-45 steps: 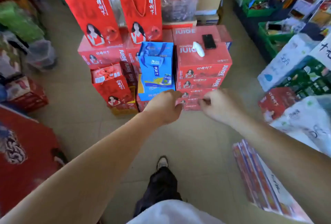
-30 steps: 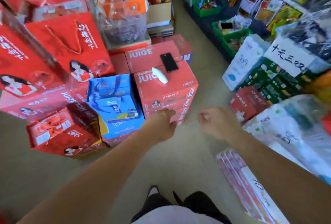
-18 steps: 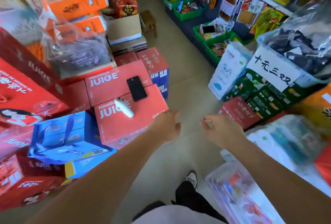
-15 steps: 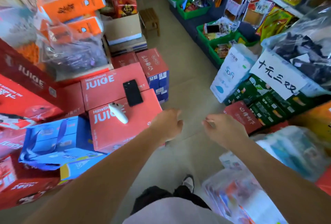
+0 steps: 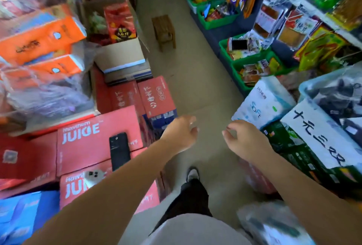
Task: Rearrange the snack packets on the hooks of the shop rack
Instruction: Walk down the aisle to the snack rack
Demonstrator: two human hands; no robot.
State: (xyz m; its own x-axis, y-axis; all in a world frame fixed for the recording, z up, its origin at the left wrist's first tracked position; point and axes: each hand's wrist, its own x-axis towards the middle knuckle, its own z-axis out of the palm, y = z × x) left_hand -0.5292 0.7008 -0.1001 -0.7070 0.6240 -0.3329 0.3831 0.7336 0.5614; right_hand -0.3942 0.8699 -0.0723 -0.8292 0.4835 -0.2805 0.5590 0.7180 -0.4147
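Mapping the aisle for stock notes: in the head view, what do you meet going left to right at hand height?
Juice box → black phone → left hand → right hand → handwritten sign.

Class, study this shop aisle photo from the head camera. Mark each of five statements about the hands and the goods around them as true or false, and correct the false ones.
1. Both hands hold snack packets. False: the left hand and the right hand hold nothing, fingers loosely curled.
2. A black phone lies on a red juice carton. True.
3. The snack packets on hooks hang to the person's right. True.
4. The wooden stool stands on top of the cartons. False: it stands on the aisle floor, farther ahead.
5. The green baskets sit to the left of the aisle. False: they line the right side, below the hanging packets.
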